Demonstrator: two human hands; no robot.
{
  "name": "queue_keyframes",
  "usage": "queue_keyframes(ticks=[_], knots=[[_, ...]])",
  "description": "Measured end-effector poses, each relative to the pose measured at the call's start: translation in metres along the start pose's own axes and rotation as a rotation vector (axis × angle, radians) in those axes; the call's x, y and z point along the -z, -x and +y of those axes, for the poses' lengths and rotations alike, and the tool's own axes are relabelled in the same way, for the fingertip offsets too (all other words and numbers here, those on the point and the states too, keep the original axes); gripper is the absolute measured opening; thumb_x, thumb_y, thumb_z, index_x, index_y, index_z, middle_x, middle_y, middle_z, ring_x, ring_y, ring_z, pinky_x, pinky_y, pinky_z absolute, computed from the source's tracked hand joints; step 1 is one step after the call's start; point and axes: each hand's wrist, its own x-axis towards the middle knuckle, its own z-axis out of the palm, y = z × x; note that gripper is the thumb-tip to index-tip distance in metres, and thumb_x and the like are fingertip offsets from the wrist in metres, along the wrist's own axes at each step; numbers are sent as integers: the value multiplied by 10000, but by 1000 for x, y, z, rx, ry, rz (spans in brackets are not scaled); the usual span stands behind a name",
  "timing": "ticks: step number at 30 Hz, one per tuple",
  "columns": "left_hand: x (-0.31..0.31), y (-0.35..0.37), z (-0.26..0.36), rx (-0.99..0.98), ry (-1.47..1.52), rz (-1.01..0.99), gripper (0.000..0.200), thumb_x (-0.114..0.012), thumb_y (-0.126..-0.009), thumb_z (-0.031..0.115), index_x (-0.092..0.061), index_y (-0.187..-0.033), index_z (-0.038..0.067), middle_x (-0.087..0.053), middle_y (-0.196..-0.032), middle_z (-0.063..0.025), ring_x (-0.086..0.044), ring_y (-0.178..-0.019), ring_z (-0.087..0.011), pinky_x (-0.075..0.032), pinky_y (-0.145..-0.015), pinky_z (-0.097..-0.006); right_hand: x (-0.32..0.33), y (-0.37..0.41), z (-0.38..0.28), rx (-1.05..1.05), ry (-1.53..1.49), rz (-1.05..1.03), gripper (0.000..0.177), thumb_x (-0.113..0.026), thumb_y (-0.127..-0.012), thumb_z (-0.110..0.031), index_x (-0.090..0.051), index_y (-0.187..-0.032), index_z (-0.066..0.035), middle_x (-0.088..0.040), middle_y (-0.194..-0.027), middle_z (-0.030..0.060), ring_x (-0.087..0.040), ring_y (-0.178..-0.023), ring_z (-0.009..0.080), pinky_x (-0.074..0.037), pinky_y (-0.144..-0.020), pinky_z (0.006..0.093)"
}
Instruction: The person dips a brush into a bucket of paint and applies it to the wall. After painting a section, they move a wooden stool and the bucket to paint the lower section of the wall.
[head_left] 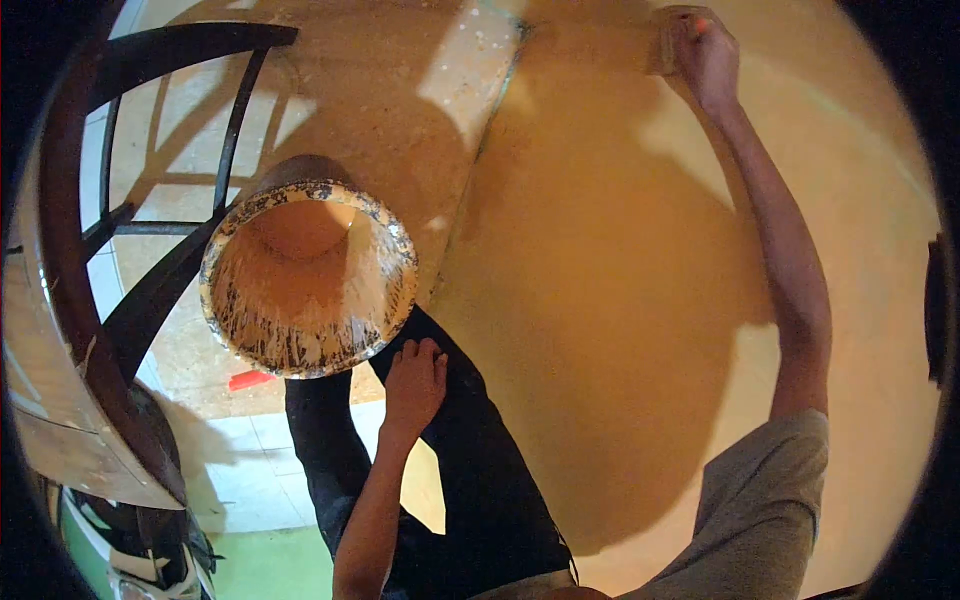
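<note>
My right hand (708, 65) is raised to the orange-yellow wall (600, 280), its fingers closed on a flat tan tool (668, 42). A spot of orange shows by the fingers; the tool's exact kind is not clear. My left hand (415, 385) rests on my dark-trousered thigh (470, 400), holding nothing, fingers loosely bent and lying on the cloth. Just beyond those fingers is a paint-crusted bucket (310, 365). Its mouth faces me, the inner wall is streaked with pale and dark paint, and orange shows deeper inside.
Left of the bucket stands a dark-framed chair (125, 50) with bars. A red object (250, 380) lies on the floor below the bucket. White tiles (250, 470) and a green patch (270, 565) show lower down. A black-and-white item (150, 560) is at the bottom left.
</note>
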Motion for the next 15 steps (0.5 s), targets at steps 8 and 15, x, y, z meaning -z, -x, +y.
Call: queue_keyframes(ticks=[8, 15], knots=[[7, 10, -2, -32, 51, 42, 142, -562, -899, 174, -524, -938, 43, -535, -875, -165, -557, -810, -356, -470, -727, -453, 149, 8, -42, 334, 333, 68, 196, -573, -878, -138, -634, -1005, -2, -661, -835, 136, -644, -761, 183, -510, -658, 310], [9, 12, -7, -38, 88, 56, 148, -547, -909, 186, -525, -950, 46, -539, -870, -173, -564, -809, -377, -465, -739, -475, 86, 23, -84, 213, 256, 2, 151, -575, -874, -83, -622, -1012, -46, -643, -753, 92, -595, -627, 147, -491, -585, 292]])
